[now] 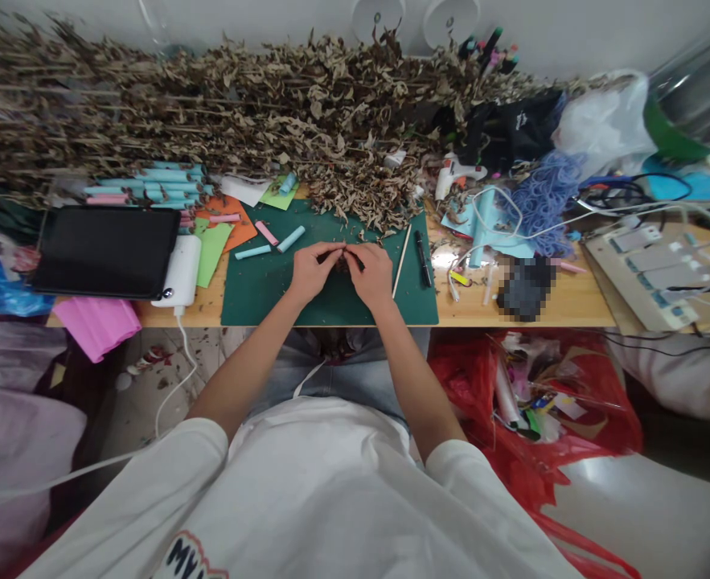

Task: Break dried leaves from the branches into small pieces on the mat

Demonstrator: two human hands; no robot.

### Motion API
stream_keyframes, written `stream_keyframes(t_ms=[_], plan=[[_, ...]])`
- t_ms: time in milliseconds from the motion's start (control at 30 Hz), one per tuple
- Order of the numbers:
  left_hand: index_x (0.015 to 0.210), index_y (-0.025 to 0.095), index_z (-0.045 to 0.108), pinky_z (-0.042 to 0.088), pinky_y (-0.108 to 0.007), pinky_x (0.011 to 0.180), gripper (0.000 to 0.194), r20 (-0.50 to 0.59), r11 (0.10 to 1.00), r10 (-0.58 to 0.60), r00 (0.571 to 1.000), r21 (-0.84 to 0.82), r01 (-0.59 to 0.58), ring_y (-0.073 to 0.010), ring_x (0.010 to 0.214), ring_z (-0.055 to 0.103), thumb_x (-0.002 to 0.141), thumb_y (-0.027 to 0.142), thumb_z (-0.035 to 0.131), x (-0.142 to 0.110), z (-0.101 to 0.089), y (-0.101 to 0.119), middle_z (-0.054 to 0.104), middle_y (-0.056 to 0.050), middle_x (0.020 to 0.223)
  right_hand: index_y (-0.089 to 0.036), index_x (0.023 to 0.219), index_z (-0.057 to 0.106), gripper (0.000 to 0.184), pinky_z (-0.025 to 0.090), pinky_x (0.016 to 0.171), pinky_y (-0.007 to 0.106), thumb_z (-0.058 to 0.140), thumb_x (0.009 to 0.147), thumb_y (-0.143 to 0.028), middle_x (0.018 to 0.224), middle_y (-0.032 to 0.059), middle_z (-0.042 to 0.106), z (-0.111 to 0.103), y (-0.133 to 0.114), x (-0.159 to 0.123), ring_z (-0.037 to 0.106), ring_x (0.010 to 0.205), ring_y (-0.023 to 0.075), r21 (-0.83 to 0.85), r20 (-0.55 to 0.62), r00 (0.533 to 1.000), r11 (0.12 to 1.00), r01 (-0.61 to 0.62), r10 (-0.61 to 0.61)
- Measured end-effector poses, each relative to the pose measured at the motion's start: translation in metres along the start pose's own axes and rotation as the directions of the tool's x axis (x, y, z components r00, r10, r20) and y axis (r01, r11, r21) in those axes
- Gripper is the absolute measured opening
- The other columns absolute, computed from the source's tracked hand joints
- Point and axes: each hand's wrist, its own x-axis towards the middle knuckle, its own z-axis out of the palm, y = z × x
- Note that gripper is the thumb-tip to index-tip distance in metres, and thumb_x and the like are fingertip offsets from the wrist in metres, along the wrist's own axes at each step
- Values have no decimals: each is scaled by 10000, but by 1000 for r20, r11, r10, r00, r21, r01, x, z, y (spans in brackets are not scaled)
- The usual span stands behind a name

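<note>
Over the green cutting mat point(258, 297), my left hand point(312, 272) and my right hand point(370, 272) meet fingertip to fingertip. Both are closed in a pinch on a small brown piece that looks like a dried leaf point(343, 248); the fingers hide most of it. Brown crumbs lie beneath them on the mat. Left of my left hand lie rolled blue paper tubes point(291, 239) and a pink paper tube point(266, 233). A thin wooden stick point(401, 261) and a black pen point(423, 259) rest to the right of my right hand. Loose dried leaves point(367, 197) are heaped just beyond the mat.
Dried leafy stalks point(210, 104) stretch along the back. At left are a black tablet point(107, 251), a white power bank point(181, 269) and stacked paper tubes point(167, 186). A glue gun point(457, 173), blue yarn point(544, 197) and power strip point(644, 265) lie right. Below hangs a red bag point(608, 418).
</note>
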Motion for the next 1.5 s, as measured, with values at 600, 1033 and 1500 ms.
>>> stream_keyframes(t_ms=[600, 1033, 1500], plan=[[869, 182, 716, 509, -264, 727, 137, 12, 988, -6, 1000, 156, 4, -145, 726, 639, 878, 271, 612, -2, 3, 11, 732, -28, 828, -206, 939, 657, 202, 432, 847, 380, 466, 956, -270, 927, 76, 702, -1, -6, -1, 615, 911, 229, -66, -20, 1000, 998, 8, -9], [864, 191, 725, 499, -277, 767, 128, -14, 994, 53, 999, 94, -51, -156, 793, 642, 877, 286, 641, -1, 3, 5, 719, -34, 860, -216, 957, 682, 195, 444, 868, 385, 490, 943, -251, 946, 74, 725, -4, -5, -1, 636, 933, 229, -81, -101, 994, 995, -55, 47], [967, 187, 723, 528, -272, 758, 143, -44, 999, 2, 999, 40, 0, -151, 795, 663, 869, 252, 642, -1, 3, 4, 731, -44, 897, -232, 1025, 702, 203, 415, 946, 415, 528, 945, -300, 1046, 64, 728, -2, -5, -1, 639, 1008, 223, -40, -32, 999, 999, 0, -2]])
